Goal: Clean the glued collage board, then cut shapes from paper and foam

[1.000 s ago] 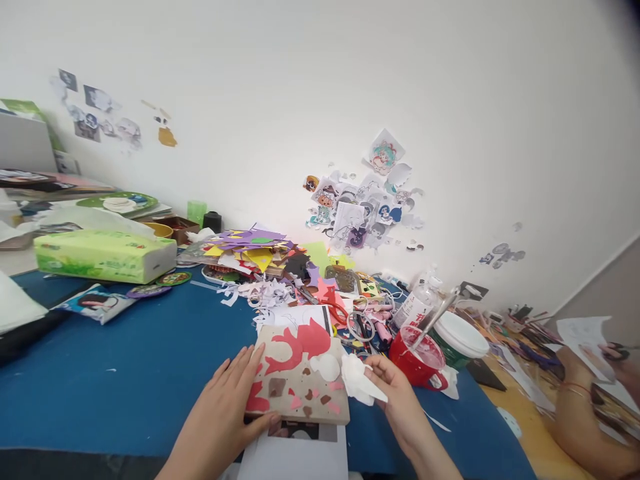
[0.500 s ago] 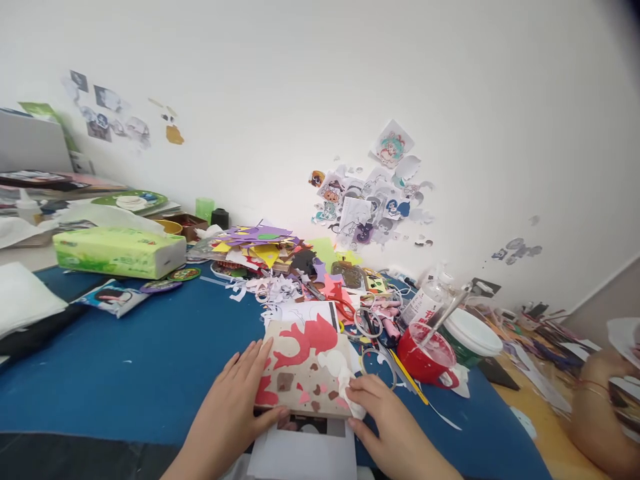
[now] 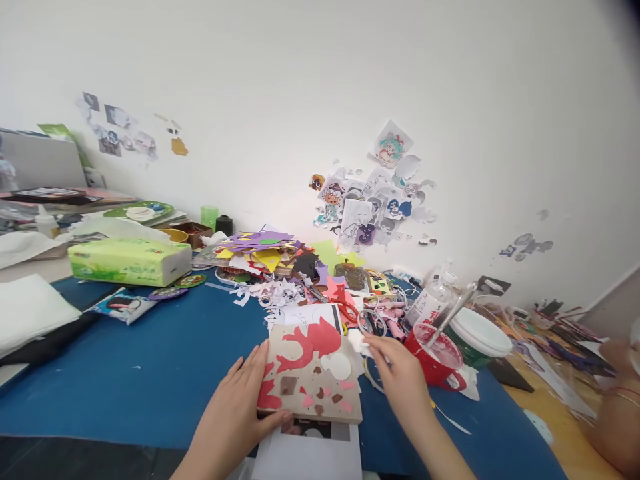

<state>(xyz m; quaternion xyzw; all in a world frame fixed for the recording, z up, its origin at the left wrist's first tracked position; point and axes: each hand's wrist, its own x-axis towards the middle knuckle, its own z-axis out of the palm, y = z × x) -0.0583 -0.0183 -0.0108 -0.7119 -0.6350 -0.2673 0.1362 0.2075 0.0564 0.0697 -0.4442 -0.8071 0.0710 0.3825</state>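
A tan board point(image 3: 300, 393) with red, pink, brown and white paper shapes glued flat on it lies in front of me. My left hand point(image 3: 245, 393) rests along its left side, fingers stretched out on the edge and thumb at the near edge. Just beyond the board's right side, my right hand point(image 3: 395, 367) pinches a crumpled white tissue point(image 3: 357, 341). Under the board's near edge sticks out a white sheet point(image 3: 310, 460) with a dark printed picture. A sheet with line drawings point(image 3: 305, 317) lies partly hidden behind the board.
A red mug point(image 3: 436, 353) holding a brush stands right, beside a white-lidded tub point(image 3: 480, 337) and a clear bottle point(image 3: 430, 300). Paper scraps point(image 3: 260, 250) and red scissors point(image 3: 345, 307) lie behind. A green tissue pack point(image 3: 130, 261) sits left. Another person's arm point(image 3: 620, 413) shows far right.
My right hand has lifted off the board's lower right corner and moved up and away with the tissue, uncovering the white shape and the corner. My left hand stays on the board.
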